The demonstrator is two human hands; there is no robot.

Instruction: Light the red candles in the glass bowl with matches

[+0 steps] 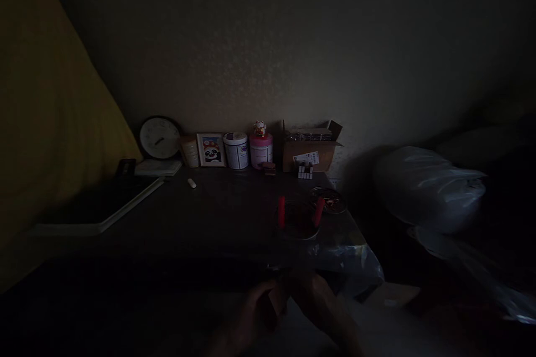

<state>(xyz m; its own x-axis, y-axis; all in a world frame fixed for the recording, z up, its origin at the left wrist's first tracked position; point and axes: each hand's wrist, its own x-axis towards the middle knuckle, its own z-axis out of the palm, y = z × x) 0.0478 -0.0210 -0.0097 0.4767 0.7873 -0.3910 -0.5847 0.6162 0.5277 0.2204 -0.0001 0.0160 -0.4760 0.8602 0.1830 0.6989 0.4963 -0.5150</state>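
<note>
Low at the front edge of the dark table, both hands are close together in deep shadow. My left hand is bent round a small brown, flat-sided thing, too dark to name. My right hand shows its back, curled beside that thing; its fingertips are hidden. Beyond the hands stands a round dish, with two red handle-like pieces rising at its sides. Behind it, to the right, another round dish holds thin coppery pieces.
Along the wall are a round dial, a panda picture, a white tub, a pink tub topped by a figurine, and an open cardboard box. A laptop-like slab lies left; a plastic bag bulges right.
</note>
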